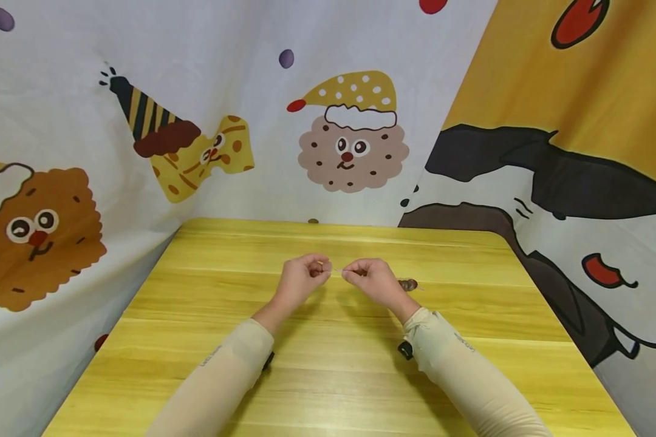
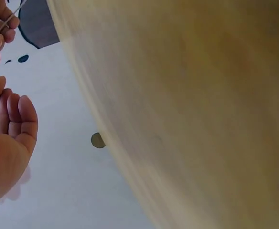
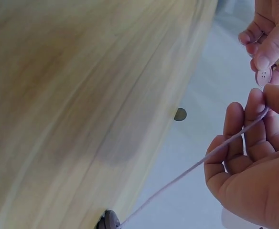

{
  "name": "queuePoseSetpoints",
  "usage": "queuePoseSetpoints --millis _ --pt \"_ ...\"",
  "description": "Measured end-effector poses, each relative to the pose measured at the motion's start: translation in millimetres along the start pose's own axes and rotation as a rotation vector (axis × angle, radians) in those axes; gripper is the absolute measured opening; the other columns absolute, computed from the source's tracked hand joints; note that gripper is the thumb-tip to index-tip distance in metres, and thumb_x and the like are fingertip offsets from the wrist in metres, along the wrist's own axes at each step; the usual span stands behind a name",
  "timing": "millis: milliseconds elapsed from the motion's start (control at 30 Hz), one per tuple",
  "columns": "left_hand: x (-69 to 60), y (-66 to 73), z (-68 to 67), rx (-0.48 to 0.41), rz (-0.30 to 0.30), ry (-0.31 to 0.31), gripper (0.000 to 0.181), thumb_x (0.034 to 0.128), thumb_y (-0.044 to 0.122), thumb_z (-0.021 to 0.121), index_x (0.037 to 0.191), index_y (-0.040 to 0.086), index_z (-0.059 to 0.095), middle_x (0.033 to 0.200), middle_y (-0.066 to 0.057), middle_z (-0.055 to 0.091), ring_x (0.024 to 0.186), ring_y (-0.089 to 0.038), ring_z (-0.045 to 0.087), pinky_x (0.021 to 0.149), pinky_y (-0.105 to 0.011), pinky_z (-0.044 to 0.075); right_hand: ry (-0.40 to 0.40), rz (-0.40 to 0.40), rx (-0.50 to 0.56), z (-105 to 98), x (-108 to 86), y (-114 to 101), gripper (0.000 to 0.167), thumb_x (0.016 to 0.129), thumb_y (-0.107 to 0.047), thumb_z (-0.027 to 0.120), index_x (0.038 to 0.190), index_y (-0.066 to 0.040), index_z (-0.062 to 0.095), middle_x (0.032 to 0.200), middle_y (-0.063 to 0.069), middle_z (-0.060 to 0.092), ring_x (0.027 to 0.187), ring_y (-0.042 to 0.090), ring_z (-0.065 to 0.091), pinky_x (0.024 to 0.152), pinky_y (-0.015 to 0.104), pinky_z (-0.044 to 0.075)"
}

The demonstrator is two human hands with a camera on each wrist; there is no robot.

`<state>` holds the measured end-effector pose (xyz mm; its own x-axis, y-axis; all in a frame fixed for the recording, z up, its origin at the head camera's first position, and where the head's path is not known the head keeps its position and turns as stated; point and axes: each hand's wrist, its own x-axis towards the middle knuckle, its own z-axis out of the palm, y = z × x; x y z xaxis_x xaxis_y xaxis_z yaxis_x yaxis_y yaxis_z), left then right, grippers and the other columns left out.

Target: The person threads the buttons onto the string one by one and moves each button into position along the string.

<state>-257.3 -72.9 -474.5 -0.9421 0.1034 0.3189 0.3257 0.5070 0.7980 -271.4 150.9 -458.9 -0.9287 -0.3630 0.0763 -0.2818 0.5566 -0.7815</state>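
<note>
In the head view my left hand and right hand face each other above the table, fingertips a short gap apart. A pale pink button with small holes is pinched between my left thumb and fingers. My right thumb and finger pinch a thin pale purple cord, which runs across the palm and down to the table. At its lower end sits a small stack of dark buttons, seen beside my right wrist as a brownish cluster. The cord's tip by the button is too small to tell.
The wood-grain table lies under both forearms. Behind it hangs a white cloth with cartoon prints, meeting the table's far edge. Dark wrist devices are worn under the sleeves.
</note>
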Motion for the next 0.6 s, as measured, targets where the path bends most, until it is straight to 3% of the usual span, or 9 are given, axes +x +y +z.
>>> queuePoseSetpoints --millis 233,600 --pt "-0.1 2.7 3.9 0.116 0.083 -0.017 0.022 0.0947 0.008 0.082 0.116 0.010 0.079 0.094 -0.002 0.082 0.076 -0.008 0.070 0.068 -0.022 0.058 0.005 0.026 -0.007 1.0 1.8 -1.5 0.022 0.104 -0.029 0.073 0.113 -0.012 0.083 0.107 0.000 0.082 0.082 0.013 0.064 0.076 0.031 0.055" --pt "-2.2 7.0 6.9 0.160 0.104 -0.032 0.021 0.0953 0.009 0.081 0.116 0.010 0.079 0.095 -0.001 0.082 0.079 -0.011 0.072 0.070 -0.025 0.060 -0.003 0.035 -0.004 3.9 2.5 -3.6 0.025 0.104 -0.031 0.072 0.113 -0.010 0.083 0.107 0.002 0.082 0.080 0.014 0.064 0.074 0.032 0.055"
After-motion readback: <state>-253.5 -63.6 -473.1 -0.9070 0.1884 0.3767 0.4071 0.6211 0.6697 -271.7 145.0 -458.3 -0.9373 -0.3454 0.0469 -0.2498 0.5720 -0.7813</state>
